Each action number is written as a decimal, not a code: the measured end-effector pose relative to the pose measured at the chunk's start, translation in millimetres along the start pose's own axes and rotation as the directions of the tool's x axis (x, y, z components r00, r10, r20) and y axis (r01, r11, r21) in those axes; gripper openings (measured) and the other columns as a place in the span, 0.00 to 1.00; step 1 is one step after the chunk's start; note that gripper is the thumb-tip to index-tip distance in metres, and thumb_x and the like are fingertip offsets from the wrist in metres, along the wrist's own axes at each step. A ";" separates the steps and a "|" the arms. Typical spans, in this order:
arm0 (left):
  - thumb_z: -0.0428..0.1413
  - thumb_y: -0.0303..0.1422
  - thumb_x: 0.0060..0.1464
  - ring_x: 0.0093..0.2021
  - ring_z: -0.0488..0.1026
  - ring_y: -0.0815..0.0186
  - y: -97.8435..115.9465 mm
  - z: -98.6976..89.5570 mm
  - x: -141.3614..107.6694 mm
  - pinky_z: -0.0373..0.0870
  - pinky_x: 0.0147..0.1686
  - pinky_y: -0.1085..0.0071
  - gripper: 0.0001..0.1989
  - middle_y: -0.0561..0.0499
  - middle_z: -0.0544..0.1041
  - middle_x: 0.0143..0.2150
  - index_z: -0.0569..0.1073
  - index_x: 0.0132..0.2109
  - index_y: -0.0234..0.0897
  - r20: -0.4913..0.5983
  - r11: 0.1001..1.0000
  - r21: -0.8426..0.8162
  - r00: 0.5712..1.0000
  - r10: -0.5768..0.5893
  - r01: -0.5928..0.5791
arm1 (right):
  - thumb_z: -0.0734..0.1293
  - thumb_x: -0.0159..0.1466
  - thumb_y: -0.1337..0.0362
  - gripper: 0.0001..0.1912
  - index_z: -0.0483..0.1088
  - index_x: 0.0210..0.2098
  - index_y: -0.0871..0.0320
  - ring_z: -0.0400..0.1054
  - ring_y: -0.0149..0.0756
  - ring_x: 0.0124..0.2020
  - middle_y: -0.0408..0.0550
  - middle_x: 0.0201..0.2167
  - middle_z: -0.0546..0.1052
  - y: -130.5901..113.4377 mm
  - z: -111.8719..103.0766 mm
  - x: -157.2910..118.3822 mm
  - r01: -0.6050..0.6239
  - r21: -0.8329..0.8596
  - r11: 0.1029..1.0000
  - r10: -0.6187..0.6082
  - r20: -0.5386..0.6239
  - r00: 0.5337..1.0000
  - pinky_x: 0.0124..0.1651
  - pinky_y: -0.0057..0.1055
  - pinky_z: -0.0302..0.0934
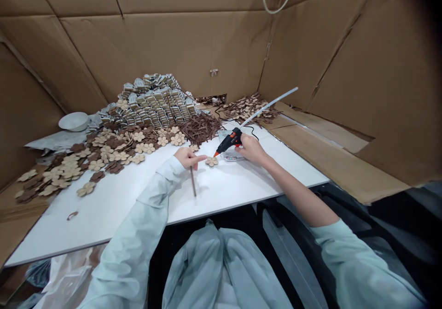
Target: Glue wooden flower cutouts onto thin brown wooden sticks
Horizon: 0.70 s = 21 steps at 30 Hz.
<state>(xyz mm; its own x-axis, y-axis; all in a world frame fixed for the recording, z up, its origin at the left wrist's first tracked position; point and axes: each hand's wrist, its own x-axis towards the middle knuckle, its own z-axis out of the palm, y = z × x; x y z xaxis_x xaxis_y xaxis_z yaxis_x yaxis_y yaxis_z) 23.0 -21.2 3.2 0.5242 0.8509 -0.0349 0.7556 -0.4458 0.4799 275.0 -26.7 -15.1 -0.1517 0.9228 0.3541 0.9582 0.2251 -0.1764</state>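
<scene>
Inside a booth of brown cardboard sheets (165, 51), one white surface (113, 221) carries the lot. Along its far side: a heaped stack of small packaged bundles (155, 102), a white bowl (73, 121) to their left, a drift of pale and dark wooden flowers (69, 171), a scatter of brown wooden pieces (248, 106), and a bundle of brown sticks (200, 128). Right hand (252, 148): fingers (242, 150) clenched round a black-and-orange hot glue gun (229, 142), a long white glue stick (271, 102) jutting from its back, the nozzle angled left above a clear plastic pad (229, 154). Left hand (188, 158): fingers (200, 158) curled, apparently pinching a thin brown stick (192, 181) that slants down across the surface, index finger extended. Last, a single pale wooden flower (212, 161) — flat on the surface between my hands, just beyond that fingertip.
</scene>
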 end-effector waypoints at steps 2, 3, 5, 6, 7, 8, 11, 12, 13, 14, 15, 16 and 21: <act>0.48 0.50 0.43 0.20 0.63 0.72 -2.3 0.7 1.3 0.59 0.24 0.76 0.23 0.52 0.70 0.17 0.76 0.25 0.35 -0.058 0.997 0.064 0.998 -0.028 0.031 | 0.59 0.52 0.67 0.09 0.63 0.33 0.64 0.65 0.42 0.34 0.56 0.32 0.71 -5.4 0.8 -0.4 0.022 -0.038 0.999 -0.022 0.015 1.000 0.35 0.32 0.56; 0.51 0.49 0.42 0.21 0.65 0.72 -2.4 2.8 2.2 0.59 0.25 0.76 0.21 0.53 0.70 0.18 0.76 0.30 0.37 -0.084 0.993 0.112 0.996 -0.027 0.036 | 0.58 0.52 0.67 0.10 0.63 0.33 0.64 0.65 0.42 0.35 0.56 0.32 0.71 -7.0 1.3 -0.7 0.026 -0.052 0.998 -0.025 0.022 0.999 0.35 0.32 0.56; 0.54 0.49 0.38 0.25 0.67 0.69 -0.4 9.4 4.0 0.60 0.28 0.75 0.23 0.53 0.71 0.21 0.74 0.39 0.39 -0.101 0.980 0.199 0.995 0.000 0.020 | 0.58 0.53 0.67 0.10 0.63 0.34 0.64 0.65 0.42 0.35 0.56 0.33 0.71 -7.9 3.1 -1.2 0.033 -0.072 0.997 -0.031 0.026 0.999 0.35 0.32 0.56; 0.54 0.50 0.37 0.27 0.68 0.68 1.6 13.4 4.8 0.60 0.30 0.74 0.26 0.52 0.72 0.24 0.72 0.42 0.39 -0.098 0.972 0.234 0.995 0.012 0.011 | 0.58 0.53 0.67 0.10 0.63 0.35 0.64 0.65 0.42 0.36 0.56 0.33 0.71 -7.4 4.3 -1.4 0.038 -0.077 0.996 -0.036 0.024 0.999 0.36 0.32 0.56; 0.54 0.52 0.36 0.29 0.69 0.66 4.1 17.3 5.5 0.61 0.31 0.73 0.28 0.51 0.72 0.26 0.71 0.43 0.39 -0.098 0.964 0.264 0.995 0.014 0.012 | 0.58 0.54 0.67 0.10 0.63 0.35 0.64 0.65 0.42 0.36 0.56 0.33 0.71 -6.6 5.7 -1.6 0.043 -0.079 0.996 -0.042 0.019 0.999 0.36 0.31 0.56; 0.52 0.54 0.35 0.31 0.69 0.64 7.0 21.0 6.1 0.61 0.32 0.72 0.31 0.50 0.72 0.27 0.71 0.44 0.40 -0.107 0.955 0.296 0.994 0.005 0.027 | 0.58 0.54 0.67 0.10 0.63 0.35 0.64 0.65 0.42 0.36 0.56 0.34 0.71 -5.4 7.1 -1.7 0.050 -0.079 0.996 -0.049 0.015 0.999 0.36 0.31 0.56; 0.48 0.61 0.31 0.34 0.70 0.57 14.9 29.7 8.2 0.61 0.34 0.67 0.37 0.46 0.73 0.30 0.70 0.44 0.41 -0.138 0.914 0.390 0.988 -0.061 0.111 | 0.57 0.54 0.68 0.11 0.63 0.36 0.65 0.65 0.42 0.36 0.56 0.34 0.71 -2.2 11.2 -1.9 0.066 -0.078 0.995 -0.065 0.007 0.998 0.36 0.31 0.56; 0.47 0.62 0.30 0.35 0.69 0.55 16.7 31.9 9.0 0.61 0.35 0.65 0.38 0.45 0.72 0.29 0.70 0.45 0.41 -0.136 0.903 0.410 0.988 -0.078 0.128 | 0.57 0.54 0.68 0.11 0.63 0.36 0.65 0.65 0.42 0.37 0.57 0.35 0.71 -1.6 12.2 -1.9 0.065 -0.077 0.995 -0.065 0.007 0.998 0.36 0.31 0.56; 0.47 0.62 0.29 0.36 0.69 0.53 17.9 33.6 9.8 0.60 0.35 0.64 0.39 0.44 0.72 0.29 0.70 0.45 0.41 -0.131 0.896 0.422 0.988 -0.087 0.135 | 0.57 0.54 0.68 0.11 0.63 0.37 0.65 0.65 0.42 0.37 0.57 0.35 0.71 -1.2 13.0 -1.9 0.063 -0.077 0.995 -0.063 0.006 0.998 0.37 0.31 0.56; 0.47 0.62 0.29 0.36 0.69 0.52 18.4 35.0 10.5 0.60 0.36 0.63 0.39 0.44 0.72 0.28 0.70 0.44 0.41 -0.126 0.895 0.425 0.988 -0.092 0.138 | 0.58 0.54 0.68 0.12 0.63 0.37 0.65 0.65 0.42 0.37 0.57 0.35 0.71 -1.2 13.4 -1.9 0.061 -0.075 0.995 -0.061 0.006 0.998 0.37 0.31 0.56; 0.47 0.62 0.30 0.36 0.69 0.52 18.5 36.1 11.1 0.60 0.36 0.63 0.39 0.44 0.72 0.28 0.71 0.44 0.41 -0.125 0.896 0.421 0.988 -0.095 0.139 | 0.58 0.54 0.68 0.12 0.63 0.37 0.65 0.65 0.42 0.37 0.57 0.36 0.71 -1.3 13.6 -1.9 0.059 -0.073 0.996 -0.059 0.005 0.998 0.37 0.31 0.56; 0.47 0.62 0.31 0.36 0.69 0.52 18.1 37.0 11.7 0.59 0.37 0.63 0.38 0.44 0.72 0.28 0.71 0.44 0.41 -0.130 0.899 0.413 0.987 -0.096 0.142 | 0.58 0.54 0.68 0.12 0.63 0.38 0.65 0.65 0.42 0.37 0.57 0.36 0.71 -1.6 13.6 -1.9 0.056 -0.071 0.996 -0.056 0.006 0.998 0.37 0.32 0.56; 0.46 0.58 0.38 0.36 0.69 0.54 13.7 39.8 13.5 0.59 0.36 0.65 0.31 0.45 0.73 0.30 0.71 0.43 0.43 -0.143 0.892 0.429 0.986 -0.086 0.140 | 0.57 0.54 0.69 0.14 0.62 0.39 0.65 0.64 0.43 0.37 0.58 0.35 0.71 -3.5 11.5 -2.8 0.061 -0.085 0.994 -0.061 0.010 0.998 0.37 0.32 0.55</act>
<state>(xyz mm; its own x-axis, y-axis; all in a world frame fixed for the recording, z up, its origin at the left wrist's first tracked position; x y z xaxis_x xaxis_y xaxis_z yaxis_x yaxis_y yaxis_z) 56.1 -26.9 -25.6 0.3959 0.9170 0.0495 0.9162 -0.3981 0.0468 269.3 -26.5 -26.1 -0.2119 0.9105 0.3550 0.9643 0.2538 -0.0754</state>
